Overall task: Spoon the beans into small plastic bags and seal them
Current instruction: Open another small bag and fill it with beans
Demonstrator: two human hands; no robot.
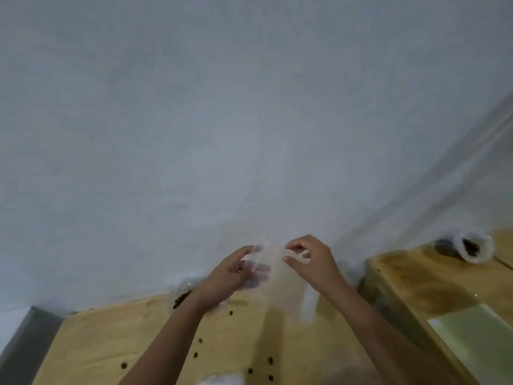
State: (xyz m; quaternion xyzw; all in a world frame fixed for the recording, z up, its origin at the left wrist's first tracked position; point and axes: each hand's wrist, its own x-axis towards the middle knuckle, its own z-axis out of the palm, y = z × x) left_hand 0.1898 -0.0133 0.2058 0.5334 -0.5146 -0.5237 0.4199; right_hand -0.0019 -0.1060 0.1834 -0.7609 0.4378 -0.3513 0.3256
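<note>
Soft, fairly dim light covers the grey wall, and a faint shadow lies on the wooden table near its far edge. Motion blur smears everything, worst the clear plastic bag; wide-angle distortion slants the table's edges.

Person via head cam: two bare hands + forearms are the body parts in view.
L hand & R hand uncovered; L forearm & R forearm bare from wrist to btm edge of frame. Forearms slim & smooth, narrowing at the wrists. Tiny bright speck on a finger of L hand, poss. a ring, too blurred to tell. Nails, knuckles etc. soft w/ blur, so finer detail can't be read.
</note>
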